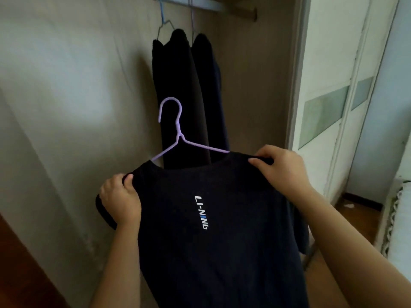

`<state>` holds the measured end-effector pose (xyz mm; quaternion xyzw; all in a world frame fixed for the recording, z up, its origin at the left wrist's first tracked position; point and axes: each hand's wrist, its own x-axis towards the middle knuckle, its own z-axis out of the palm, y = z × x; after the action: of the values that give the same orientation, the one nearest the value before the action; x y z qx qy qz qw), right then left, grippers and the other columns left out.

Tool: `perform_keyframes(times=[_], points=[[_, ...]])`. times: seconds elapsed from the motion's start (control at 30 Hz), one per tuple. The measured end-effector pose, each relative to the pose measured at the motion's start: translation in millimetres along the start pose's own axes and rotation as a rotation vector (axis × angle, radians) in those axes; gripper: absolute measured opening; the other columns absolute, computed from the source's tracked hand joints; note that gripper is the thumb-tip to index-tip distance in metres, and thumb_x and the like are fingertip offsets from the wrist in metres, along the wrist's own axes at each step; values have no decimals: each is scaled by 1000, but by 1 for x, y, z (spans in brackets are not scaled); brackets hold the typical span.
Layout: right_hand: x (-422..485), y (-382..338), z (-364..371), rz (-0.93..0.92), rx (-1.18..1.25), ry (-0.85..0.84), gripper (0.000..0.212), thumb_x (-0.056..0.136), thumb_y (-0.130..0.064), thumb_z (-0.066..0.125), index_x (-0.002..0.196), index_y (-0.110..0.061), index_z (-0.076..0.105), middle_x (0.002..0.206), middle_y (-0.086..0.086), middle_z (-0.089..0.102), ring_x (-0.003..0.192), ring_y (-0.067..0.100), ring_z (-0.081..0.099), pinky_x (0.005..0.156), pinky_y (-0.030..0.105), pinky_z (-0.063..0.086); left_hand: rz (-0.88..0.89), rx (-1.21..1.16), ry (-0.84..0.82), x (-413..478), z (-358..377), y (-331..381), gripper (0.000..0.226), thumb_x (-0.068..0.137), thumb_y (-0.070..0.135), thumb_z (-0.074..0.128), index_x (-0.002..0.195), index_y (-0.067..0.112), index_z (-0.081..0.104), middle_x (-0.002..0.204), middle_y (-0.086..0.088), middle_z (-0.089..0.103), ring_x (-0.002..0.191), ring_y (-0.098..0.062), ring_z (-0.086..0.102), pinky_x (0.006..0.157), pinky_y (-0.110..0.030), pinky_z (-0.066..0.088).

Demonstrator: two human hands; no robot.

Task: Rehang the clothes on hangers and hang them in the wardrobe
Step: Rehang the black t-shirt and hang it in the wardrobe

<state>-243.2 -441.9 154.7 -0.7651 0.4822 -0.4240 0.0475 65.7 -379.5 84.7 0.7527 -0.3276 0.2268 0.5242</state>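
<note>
Head view
- T-shirt (222, 252): dark navy with a white LI-NING print, already threaded on a purple wire hanger (180, 136). It hangs in front of the person, between and below both hands.
- Left hand (121, 198): fingers curl round the shirt's lower shoulder and pinch the cloth.
- Right hand (280, 167): grips the higher shoulder, thumb on the front of the fabric.
- Hanger axis: it runs hand to hand and is tilted, low at the left hand and high at the right.
- Hook: bare, rising above the collar between the hands, nearer the left one; its open end points left.
- Wardrobe rail (233, 8): up and ahead of both hands, well above the hook.
- Hung dark garments (178, 96): two, directly behind the hook; the bare rail lies above the right hand.
- Judged next move: lift, level the hanger, and catch the hook on the rail.
</note>
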Motion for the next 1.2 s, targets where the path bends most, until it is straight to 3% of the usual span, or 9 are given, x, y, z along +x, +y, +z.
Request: perform_keyframes(times=[0.13, 0.27, 0.4, 0.5, 0.63, 0.8, 1.0, 1.1, 1.2], points=[[41, -20, -4, -180, 168, -335, 8, 88, -20, 57, 90, -18, 64, 79, -9, 60, 78, 10, 55, 72, 23, 41, -20, 58, 51, 46, -10, 1, 31, 94, 17, 46, 104, -10, 58, 103, -35, 57, 102, -46, 49, 88, -50, 34], [71, -44, -6, -73, 622, -620, 8, 90, -8, 52, 91, -5, 59, 79, 11, 61, 73, 21, 56, 65, 25, 46, -65, 94, 83, 88, -20, 11, 34, 96, 19, 41, 107, -10, 54, 110, -35, 52, 105, -47, 46, 85, -51, 34], [92, -67, 4, -60, 724, -552, 8, 89, -7, 53, 83, -8, 58, 74, 14, 59, 63, 17, 54, 57, 21, 43, -36, 113, 96, 115, -37, 24, 34, 94, 21, 45, 111, -7, 56, 116, -33, 50, 105, -48, 47, 87, -50, 38], [106, -86, 12, -48, 723, -434, 15, 88, -7, 55, 74, -11, 57, 65, 7, 56, 52, 10, 51, 48, 16, 41, 144, 93, 157, 108, -54, 50, 36, 90, 24, 50, 114, -3, 58, 118, -30, 54, 106, -47, 50, 89, -50, 41], [122, -118, 19, 23, 848, -333, 17, 88, -9, 54, 73, -9, 60, 68, 6, 57, 64, 19, 55, 58, 26, 44, 343, 11, 114, 87, -79, 93, 54, 84, 43, 35, 117, 9, 59, 120, -16, 59, 107, -36, 55, 89, -44, 45], [149, -164, 16, -1, 964, -184, 16, 90, -8, 51, 83, 3, 62, 79, 13, 53, 75, 25, 51, 59, 29, 40, 464, 15, 137, 76, -114, 114, 45, 85, 39, 36, 114, 15, 60, 111, -2, 64, 100, -21, 60, 81, -28, 43], [196, -219, 26, -83, 902, -62, 18, 87, -5, 46, 69, -8, 49, 56, 3, 40, 51, 16, 38, 44, 22, 30, 362, -89, 149, 90, -127, 98, 39, 83, 36, 47, 113, 15, 61, 101, 3, 63, 94, -11, 59, 77, -21, 41], [219, -241, 34, -73, 861, -69, 24, 86, -5, 44, 63, -10, 43, 57, 2, 38, 53, 18, 38, 52, 25, 32, 282, -88, 172, 92, -125, 81, 26, 84, 14, 61, 110, 13, 63, 96, 4, 63, 93, -15, 61, 75, -18, 35], [235, -252, 45, -46, 860, -88, 36, 89, -8, 43, 56, -13, 28, 57, 3, 31, 49, 18, 31, 47, 27, 27, 237, -117, 137, 92, -116, 68, 27, 81, 22, 58, 105, 11, 65, 92, 5, 65, 85, -1, 58, 72, -11, 35]])
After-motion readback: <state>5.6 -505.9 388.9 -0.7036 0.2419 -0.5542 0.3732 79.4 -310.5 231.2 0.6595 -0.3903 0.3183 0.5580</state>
